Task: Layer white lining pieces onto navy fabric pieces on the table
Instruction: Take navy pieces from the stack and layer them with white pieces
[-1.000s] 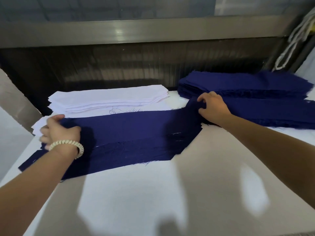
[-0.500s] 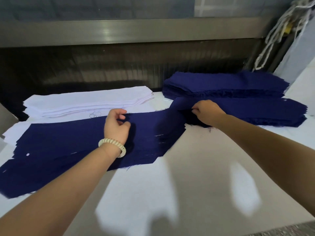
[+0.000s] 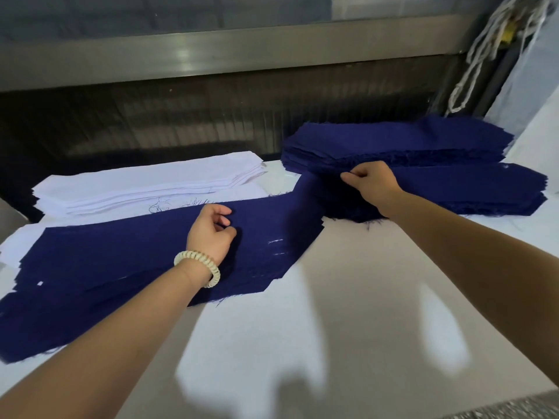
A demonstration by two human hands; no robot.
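Navy piece (image 3: 115,261): flat on bench (image 3: 348,297), beneath left hand (image 3: 211,234), fingers loosely curled, empty.
Navy stack (image 3: 469,189): edge pinched in right hand (image 3: 373,186) fingers.
White lining (image 3: 145,182): beyond left fingers; not yet laid on.

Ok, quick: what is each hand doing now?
Left hand: curled above the spread navy fabric; hold cannot be told.
Right hand: pinching navy stack edge.
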